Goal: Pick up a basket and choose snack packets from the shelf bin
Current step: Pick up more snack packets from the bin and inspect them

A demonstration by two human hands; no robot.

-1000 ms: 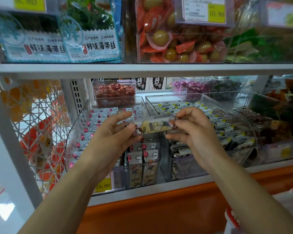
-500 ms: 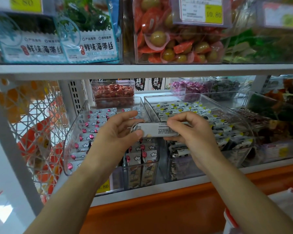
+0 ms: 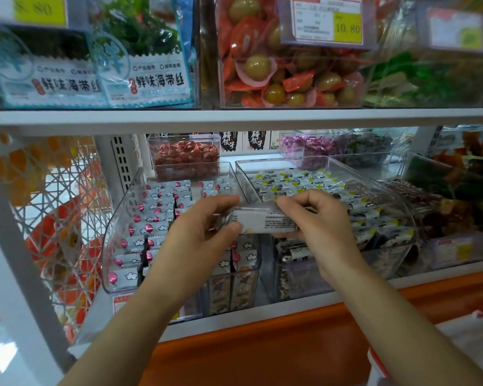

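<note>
a white shelf board (image 3: pixel 234 118) runs across the frame just above the middle, and an orange base panel (image 3: pixel 262 346) fills the bottom centre. at the left edge stands a white wire mesh panel (image 3: pixel 53 207) with orange shapes blurred behind it.

on the upper level, seaweed packs (image 3: pixel 151 79) sit upper left. beside them at top centre is a clear box of orange-wrapped olive-green snacks (image 3: pixel 290 76).

below the board, two sloped clear bins sit side by side. the left bin (image 3: pixel 115 235), left of centre, holds white packets with pink marks and little clouds. the right bin (image 3: pixel 385 196), right of centre, holds packets with yellow and black marks. behind the left bin, a small clear box (image 3: pixel 184 157) holds red snacks.

both forearms rise from the bottom edge. the left hand (image 3: pixel 198 240) and the right hand (image 3: pixel 318 227) meet at the centre of the frame, in front of where the two bins join. each hand pinches one end of a single snack packet (image 3: pixel 265 220) between thumb and curled fingers. the packet lies level, with its pale printed back toward the camera, above the bins and touching neither.

a price tag (image 3: pixel 346 27) reading 10.80 hangs at the top right of centre.
</note>
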